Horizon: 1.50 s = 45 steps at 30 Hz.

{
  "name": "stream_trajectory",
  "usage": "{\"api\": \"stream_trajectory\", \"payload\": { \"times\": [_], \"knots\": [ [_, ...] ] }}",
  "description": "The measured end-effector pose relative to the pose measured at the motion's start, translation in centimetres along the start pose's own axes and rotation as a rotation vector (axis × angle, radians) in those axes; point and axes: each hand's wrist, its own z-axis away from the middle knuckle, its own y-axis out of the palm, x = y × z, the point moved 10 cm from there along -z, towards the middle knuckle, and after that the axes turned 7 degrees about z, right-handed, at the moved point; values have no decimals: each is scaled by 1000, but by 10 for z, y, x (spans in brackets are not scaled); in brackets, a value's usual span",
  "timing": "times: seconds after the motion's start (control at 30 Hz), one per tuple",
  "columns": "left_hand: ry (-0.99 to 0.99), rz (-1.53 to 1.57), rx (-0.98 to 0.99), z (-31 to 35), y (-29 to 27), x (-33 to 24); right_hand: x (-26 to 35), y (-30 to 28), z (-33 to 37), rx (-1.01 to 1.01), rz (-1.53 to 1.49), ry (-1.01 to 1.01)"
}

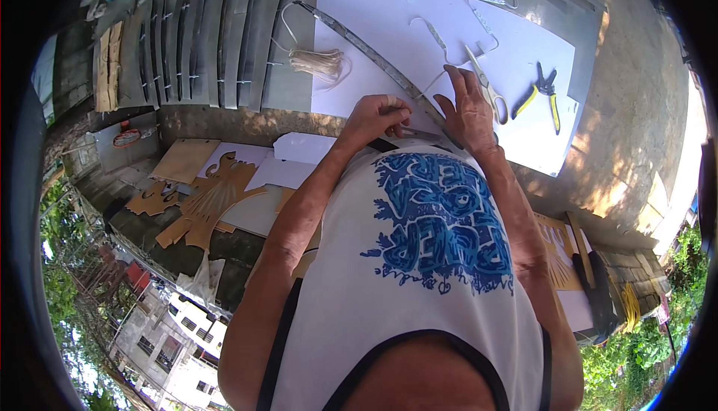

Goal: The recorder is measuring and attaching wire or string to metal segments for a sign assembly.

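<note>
- Across the white sheet (351, 3), a long dark strip (366, 48) lies slantwise, its far end past the sheet's edge, its near end between the two hands.
- The left hand (378, 121), on the near side of the strip, is curled almost closed, thumb against the fingers; I cannot tell whether it pinches the thin white strand (431, 83) beside it.
- The right hand (471, 115) has its fingers stretched out and its thumb set apart, close to the strip; I cannot tell whether it presses on it.
- The scissors (482, 74) lie right beside those fingers; a quick sideways sweep could catch a blade or knock them away.
- The bundle of string (315, 63) sits left of the strip, and a loop seems to meet the strip's far end; a hard pull could drag or swing the strip, or tangle the bundle.
- A white wire (490, 31) bends near the scissors; it could snag on them if tugged.
- The yellow-handled pliers (544, 95) rest well clear, so they look the least likely trouble.
</note>
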Motion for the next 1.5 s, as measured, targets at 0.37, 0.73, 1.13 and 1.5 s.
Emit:
{"api": "stream_trajectory", "payload": {
  "times": [0.37,0.73,1.13,1.5],
  "knots": [
    [-169,8,15,3,9,10,15,0,6,-13,-9,-242],
    [-313,43,113,-4,36,36,14,11,34,34,151,-53],
    [-349,120,102,0,37,24,19,16,26,63,181,1],
    [-322,466,88,3,26,44,8,30,18,262,-431,192]
  ]
}}
